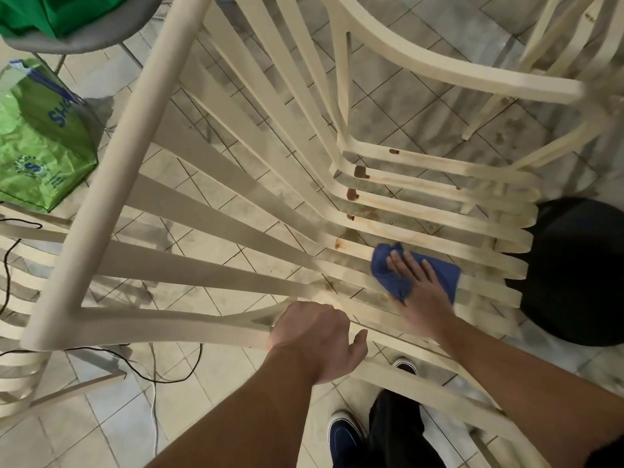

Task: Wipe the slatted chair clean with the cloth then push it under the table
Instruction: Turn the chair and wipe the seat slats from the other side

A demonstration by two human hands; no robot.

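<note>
Feet: a pair of dark blue shoes with white soles [344,432] stands on the pale tiled floor [111,430], nearer than both wrists.
Left hand: the left hand [315,336] grips the near side rail of the cream slatted wooden chair [111,170]. Its fingers are curled over the top of the rail and its thumb sticks out toward the other arm.
Right hand: the right hand [418,288] reaches farther in, palm down. Its fingers are straight and slightly spread, pressed flat on the blue crumpled cloth [383,270].
Cloth: it is bunched under and around the right fingers and lies on the seat slats. A fold pokes out past the fingertips and a flat corner shows on the little-finger side.
Chair: it fills the view. Its thick round top rail runs beyond the left knuckles, and the long back slats fan from that rail down to the seat bend just ahead of the right fingertips. The seat slats end in curled lips out past the little finger.
Stains: dark brown stains [360,171] dot the seat bend, well beyond the right fingertips.
Surroundings: a black round object [574,271] sits on the floor past the seat's curled ends. A black cable [169,380] trails on the tiles beside the left forearm. A crinkled green plastic bag [40,143] stands far off, on the other side of the top rail from the left fingers.
</note>
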